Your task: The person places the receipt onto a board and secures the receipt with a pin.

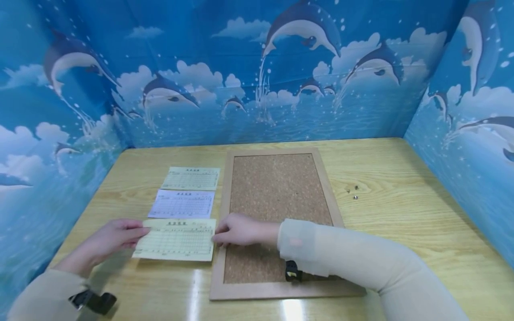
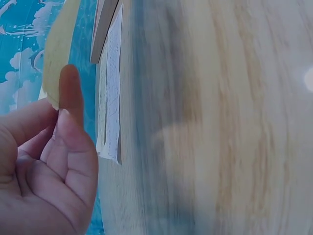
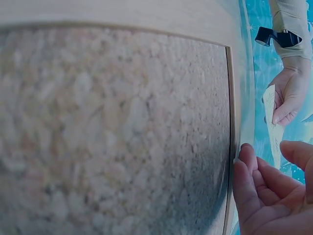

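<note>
A pale yellow printed form slip (image 1: 176,240) is held at its left edge by my left hand (image 1: 116,238), pinched between thumb and fingers. The left wrist view shows the pinched yellow slip (image 2: 58,54) raised off the table. My right hand (image 1: 238,229) is at the slip's right edge, above the left side of a framed cork board (image 1: 281,187). In the right wrist view, my right hand's (image 3: 274,191) thumb and fingers stand apart, with the slip's end near them. A lilac form (image 1: 182,204) and a pale green form (image 1: 192,178) lie beyond the yellow slip.
Several small metal tacks (image 1: 355,197) lie on the wooden table (image 1: 385,178) right of the board. A dolphin-print curtain (image 1: 225,67) encloses the back and sides. My right forearm crosses the board's lower part.
</note>
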A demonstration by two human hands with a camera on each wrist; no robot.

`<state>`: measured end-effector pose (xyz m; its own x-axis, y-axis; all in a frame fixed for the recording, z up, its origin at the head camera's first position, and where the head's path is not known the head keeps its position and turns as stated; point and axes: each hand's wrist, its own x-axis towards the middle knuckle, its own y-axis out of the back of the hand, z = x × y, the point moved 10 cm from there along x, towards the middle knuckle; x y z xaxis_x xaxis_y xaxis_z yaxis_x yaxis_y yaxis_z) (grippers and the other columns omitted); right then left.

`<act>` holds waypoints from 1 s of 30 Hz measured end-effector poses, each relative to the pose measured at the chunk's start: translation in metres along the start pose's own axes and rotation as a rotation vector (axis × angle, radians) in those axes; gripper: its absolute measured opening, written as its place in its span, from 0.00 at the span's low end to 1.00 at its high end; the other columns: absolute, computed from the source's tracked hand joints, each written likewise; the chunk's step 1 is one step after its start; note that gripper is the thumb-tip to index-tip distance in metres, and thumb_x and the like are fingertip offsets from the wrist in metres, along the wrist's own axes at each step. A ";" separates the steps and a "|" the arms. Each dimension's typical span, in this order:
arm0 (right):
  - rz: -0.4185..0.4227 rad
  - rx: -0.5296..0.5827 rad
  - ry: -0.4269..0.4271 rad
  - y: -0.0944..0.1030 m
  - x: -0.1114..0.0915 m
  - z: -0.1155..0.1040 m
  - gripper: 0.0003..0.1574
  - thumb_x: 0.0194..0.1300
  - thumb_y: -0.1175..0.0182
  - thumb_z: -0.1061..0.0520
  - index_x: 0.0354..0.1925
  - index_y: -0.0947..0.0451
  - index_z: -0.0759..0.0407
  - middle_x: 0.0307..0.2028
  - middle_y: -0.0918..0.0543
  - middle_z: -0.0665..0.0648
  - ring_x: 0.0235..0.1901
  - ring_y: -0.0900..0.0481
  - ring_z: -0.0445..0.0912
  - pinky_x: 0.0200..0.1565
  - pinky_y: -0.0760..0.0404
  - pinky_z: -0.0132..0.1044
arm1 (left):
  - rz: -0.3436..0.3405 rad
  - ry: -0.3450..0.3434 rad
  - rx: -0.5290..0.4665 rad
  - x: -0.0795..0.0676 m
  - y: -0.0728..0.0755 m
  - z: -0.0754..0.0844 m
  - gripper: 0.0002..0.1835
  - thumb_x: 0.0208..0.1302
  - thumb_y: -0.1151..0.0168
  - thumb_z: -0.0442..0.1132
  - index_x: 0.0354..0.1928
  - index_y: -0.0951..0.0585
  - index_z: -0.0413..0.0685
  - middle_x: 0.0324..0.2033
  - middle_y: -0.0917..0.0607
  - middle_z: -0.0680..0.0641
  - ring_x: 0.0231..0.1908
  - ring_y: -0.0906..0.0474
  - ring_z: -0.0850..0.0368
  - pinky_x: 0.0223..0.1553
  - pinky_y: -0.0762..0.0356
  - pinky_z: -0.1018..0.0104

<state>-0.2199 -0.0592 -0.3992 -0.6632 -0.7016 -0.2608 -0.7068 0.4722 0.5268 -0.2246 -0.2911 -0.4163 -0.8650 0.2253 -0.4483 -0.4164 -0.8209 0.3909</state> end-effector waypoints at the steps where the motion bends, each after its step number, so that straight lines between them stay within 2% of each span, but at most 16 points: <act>1: 0.000 0.007 -0.007 0.000 0.000 0.001 0.12 0.65 0.42 0.54 0.32 0.16 0.59 0.22 0.17 0.49 0.22 0.23 0.39 0.23 0.28 0.27 | -0.001 -0.001 -0.006 0.000 -0.001 0.000 0.14 0.66 0.44 0.38 0.41 0.23 0.30 0.29 0.17 0.50 0.29 0.21 0.59 0.33 0.21 0.65; 5: 0.009 0.031 -0.034 0.001 0.000 0.003 0.13 0.65 0.42 0.54 0.28 0.17 0.58 0.22 0.18 0.49 0.22 0.23 0.40 0.23 0.28 0.28 | -0.015 -0.019 -0.027 0.000 -0.004 0.004 0.13 0.66 0.44 0.37 0.41 0.22 0.30 0.29 0.17 0.50 0.29 0.21 0.59 0.33 0.21 0.65; 9: 0.024 0.099 -0.059 0.001 -0.001 0.004 0.14 0.65 0.42 0.56 0.26 0.18 0.61 0.21 0.18 0.51 0.23 0.21 0.40 0.27 0.24 0.29 | -0.032 -0.032 -0.049 0.000 -0.006 0.007 0.12 0.66 0.45 0.36 0.41 0.22 0.31 0.30 0.17 0.50 0.30 0.20 0.58 0.33 0.21 0.65; 14: 0.034 0.212 -0.080 -0.001 0.001 0.006 0.14 0.65 0.43 0.60 0.24 0.20 0.65 0.20 0.19 0.54 0.21 0.22 0.41 0.29 0.21 0.30 | -0.044 -0.027 -0.072 0.000 -0.007 0.007 0.10 0.66 0.45 0.35 0.40 0.22 0.33 0.30 0.17 0.50 0.29 0.20 0.59 0.33 0.21 0.66; 21: 0.048 0.290 -0.081 0.000 0.002 0.010 0.14 0.65 0.44 0.63 0.25 0.21 0.68 0.19 0.20 0.54 0.20 0.23 0.40 0.28 0.20 0.31 | -0.073 -0.057 -0.101 0.001 -0.011 0.010 0.08 0.67 0.46 0.33 0.39 0.21 0.35 0.29 0.17 0.52 0.29 0.21 0.61 0.32 0.22 0.67; 26: 0.097 0.371 -0.107 0.006 0.001 0.013 0.13 0.65 0.44 0.63 0.26 0.21 0.69 0.19 0.20 0.55 0.21 0.22 0.41 0.30 0.19 0.34 | -0.070 -0.063 -0.099 0.001 -0.012 0.011 0.07 0.67 0.46 0.34 0.37 0.21 0.38 0.28 0.18 0.53 0.28 0.23 0.62 0.32 0.22 0.68; 30: 0.156 0.415 -0.117 0.012 -0.001 0.016 0.09 0.62 0.41 0.63 0.28 0.20 0.70 0.19 0.20 0.54 0.21 0.22 0.40 0.30 0.19 0.33 | -0.046 -0.039 -0.086 0.000 -0.011 0.011 0.07 0.66 0.45 0.35 0.36 0.21 0.38 0.27 0.19 0.52 0.27 0.23 0.62 0.31 0.22 0.68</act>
<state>-0.2320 -0.0444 -0.4058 -0.7761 -0.5511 -0.3065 -0.6192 0.7580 0.2050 -0.2230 -0.2765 -0.4121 -0.8563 0.2828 -0.4322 -0.4320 -0.8507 0.2994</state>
